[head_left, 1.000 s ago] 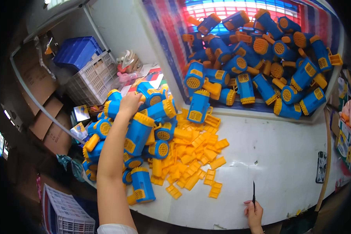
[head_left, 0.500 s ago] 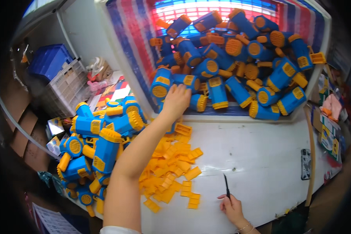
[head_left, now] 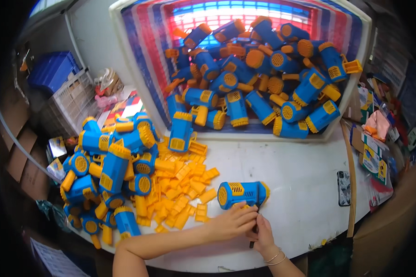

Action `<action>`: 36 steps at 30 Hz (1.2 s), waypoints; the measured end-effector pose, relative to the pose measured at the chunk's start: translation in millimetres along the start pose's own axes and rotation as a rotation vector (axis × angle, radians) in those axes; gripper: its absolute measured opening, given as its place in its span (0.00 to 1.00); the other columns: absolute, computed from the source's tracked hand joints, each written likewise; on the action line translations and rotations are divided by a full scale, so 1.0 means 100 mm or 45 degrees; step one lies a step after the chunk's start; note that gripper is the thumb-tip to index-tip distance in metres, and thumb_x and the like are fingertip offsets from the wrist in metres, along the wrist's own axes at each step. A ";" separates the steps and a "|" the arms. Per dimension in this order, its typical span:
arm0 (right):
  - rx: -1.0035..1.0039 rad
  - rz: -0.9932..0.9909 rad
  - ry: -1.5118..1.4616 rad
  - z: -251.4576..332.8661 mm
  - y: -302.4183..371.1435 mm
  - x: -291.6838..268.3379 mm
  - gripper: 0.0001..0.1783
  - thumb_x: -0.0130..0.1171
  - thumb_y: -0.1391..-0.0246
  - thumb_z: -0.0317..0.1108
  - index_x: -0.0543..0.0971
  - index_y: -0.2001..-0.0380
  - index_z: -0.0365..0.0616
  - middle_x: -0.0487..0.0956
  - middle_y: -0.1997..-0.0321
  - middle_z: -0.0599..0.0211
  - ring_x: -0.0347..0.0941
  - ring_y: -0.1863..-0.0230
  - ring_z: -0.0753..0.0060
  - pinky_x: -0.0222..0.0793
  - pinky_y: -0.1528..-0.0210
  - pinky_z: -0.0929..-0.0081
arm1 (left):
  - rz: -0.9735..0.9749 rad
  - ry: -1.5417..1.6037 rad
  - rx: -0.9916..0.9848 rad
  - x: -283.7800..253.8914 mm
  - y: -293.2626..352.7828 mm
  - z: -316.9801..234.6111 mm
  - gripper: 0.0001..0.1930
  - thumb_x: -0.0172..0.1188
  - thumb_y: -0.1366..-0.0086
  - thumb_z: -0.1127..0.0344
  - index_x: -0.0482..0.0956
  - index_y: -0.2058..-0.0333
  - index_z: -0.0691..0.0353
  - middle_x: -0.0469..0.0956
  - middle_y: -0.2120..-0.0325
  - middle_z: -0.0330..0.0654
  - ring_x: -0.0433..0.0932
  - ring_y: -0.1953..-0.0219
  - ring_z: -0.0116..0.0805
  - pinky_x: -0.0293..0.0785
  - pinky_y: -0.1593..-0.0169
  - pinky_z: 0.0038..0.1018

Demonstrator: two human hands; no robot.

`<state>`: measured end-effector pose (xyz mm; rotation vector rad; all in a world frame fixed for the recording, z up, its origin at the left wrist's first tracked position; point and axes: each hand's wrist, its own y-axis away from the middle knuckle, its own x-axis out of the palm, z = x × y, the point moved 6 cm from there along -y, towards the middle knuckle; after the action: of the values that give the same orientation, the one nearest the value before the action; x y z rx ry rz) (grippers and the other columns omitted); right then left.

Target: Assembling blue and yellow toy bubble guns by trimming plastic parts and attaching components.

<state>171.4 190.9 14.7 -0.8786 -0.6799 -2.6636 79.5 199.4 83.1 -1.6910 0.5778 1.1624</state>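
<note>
Evidently, the blue-and-yellow cylindrical plastic toy [head_left: 244, 193] lies just beyond the half-curled left fingers [head_left: 246, 216], hold unclear; right fingers [head_left: 264, 225] clasp a slim black tool [head_left: 258, 197]. Probably light, stiff, slippery: best held mid-barrel.

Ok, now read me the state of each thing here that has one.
Right grip: closed on a thin black tool.
Thin black tool: held, partly hidden.
Left grip: at the toy's lower edge; closure unclear.
Blue-and-yellow toy: lying on its side.
Toy pile: heaped, jumbled.
Yellow pieces: loose, scattered.
Striped-lined bin: open, holding jumbled toys.
Phone: lying flat.
</note>
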 end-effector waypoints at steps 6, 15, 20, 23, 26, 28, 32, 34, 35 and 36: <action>-0.137 -0.159 0.411 0.05 0.16 -0.15 0.31 0.59 0.53 0.29 0.59 0.46 0.40 0.72 0.66 0.71 0.68 0.73 0.86 0.61 0.79 0.93 | -0.547 1.591 -0.944 0.10 0.61 -0.08 0.25 0.53 0.45 0.76 0.57 0.48 0.64 0.63 0.50 0.52 0.63 0.45 0.40 0.59 0.44 0.32; -0.441 -0.452 1.122 0.01 0.35 -0.26 0.20 0.51 0.50 0.27 0.66 0.52 0.37 0.70 0.60 0.66 0.66 0.60 0.79 0.64 0.57 0.82 | -0.290 -0.366 -1.295 -0.08 1.11 1.24 0.14 0.57 0.46 0.67 0.71 0.62 0.68 0.72 0.67 0.50 0.73 0.65 0.43 0.71 0.63 0.34; -0.579 -0.569 1.255 0.26 0.64 0.00 0.14 0.47 0.49 0.26 0.69 0.56 0.38 0.70 0.67 0.69 0.62 0.70 0.83 0.59 0.69 0.87 | -0.014 -0.280 -1.361 -0.03 1.19 1.18 0.14 0.58 0.47 0.66 0.71 0.64 0.69 0.73 0.70 0.49 0.73 0.67 0.46 0.71 0.64 0.35; -0.499 -0.317 1.066 0.14 0.61 0.14 0.11 0.43 0.46 0.26 0.70 0.59 0.37 0.69 0.74 0.71 0.60 0.75 0.84 0.58 0.75 0.84 | -0.182 -0.310 -1.213 -0.26 1.31 0.96 0.12 0.58 0.48 0.70 0.71 0.66 0.69 0.73 0.73 0.48 0.73 0.70 0.42 0.70 0.66 0.32; -0.305 -0.134 1.248 0.04 0.53 0.38 0.08 0.45 0.47 0.24 0.72 0.64 0.37 0.68 0.78 0.68 0.62 0.79 0.80 0.60 0.76 0.79 | -0.416 0.132 -1.370 -0.54 1.19 0.46 0.07 0.57 0.48 0.74 0.72 0.70 0.69 0.72 0.76 0.44 0.72 0.73 0.33 0.68 0.68 0.25; -0.663 -0.049 1.414 0.07 0.42 0.66 0.07 0.46 0.48 0.23 0.73 0.66 0.37 0.67 0.80 0.66 0.61 0.80 0.81 0.60 0.77 0.80 | -0.413 0.947 -1.583 -0.32 1.34 0.15 0.03 0.55 0.46 0.76 0.73 0.72 0.69 0.71 0.76 0.39 0.69 0.75 0.24 0.64 0.71 0.18; -0.088 0.060 1.123 -0.24 0.20 0.76 0.12 0.62 0.56 0.27 0.71 0.68 0.40 0.69 0.77 0.75 0.62 0.78 0.90 0.57 0.76 0.90 | -0.554 1.581 -1.806 -0.16 1.47 -0.18 0.05 0.53 0.41 0.71 0.73 0.69 0.68 0.72 0.77 0.35 0.68 0.77 0.20 0.63 0.74 0.15; -0.086 -0.017 0.924 -0.47 0.21 0.68 0.12 0.62 0.56 0.27 0.70 0.69 0.40 0.69 0.76 0.76 0.62 0.78 0.91 0.57 0.76 0.91 | -0.713 1.834 -2.023 -0.01 1.53 -0.28 0.06 0.53 0.40 0.70 0.73 0.66 0.67 0.73 0.78 0.35 0.68 0.78 0.19 0.63 0.75 0.15; -0.095 -0.068 0.726 -0.56 0.25 0.66 0.12 0.61 0.55 0.27 0.68 0.70 0.41 0.69 0.75 0.76 0.62 0.77 0.91 0.57 0.76 0.92 | -0.908 2.049 -1.981 0.06 1.53 -0.35 0.08 0.51 0.39 0.68 0.72 0.65 0.67 0.73 0.77 0.37 0.69 0.78 0.20 0.64 0.75 0.15; -0.110 -0.135 0.726 -0.60 0.30 0.65 0.12 0.61 0.54 0.27 0.66 0.71 0.42 0.69 0.75 0.75 0.63 0.77 0.91 0.59 0.75 0.92 | -1.111 2.259 -1.921 0.12 1.52 -0.42 0.09 0.50 0.37 0.65 0.71 0.64 0.66 0.73 0.77 0.38 0.69 0.79 0.21 0.64 0.75 0.15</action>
<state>102.5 128.8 22.5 -0.0724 -0.4792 -2.8459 -17.3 100.1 7.8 -3.3843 -0.3820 -1.2749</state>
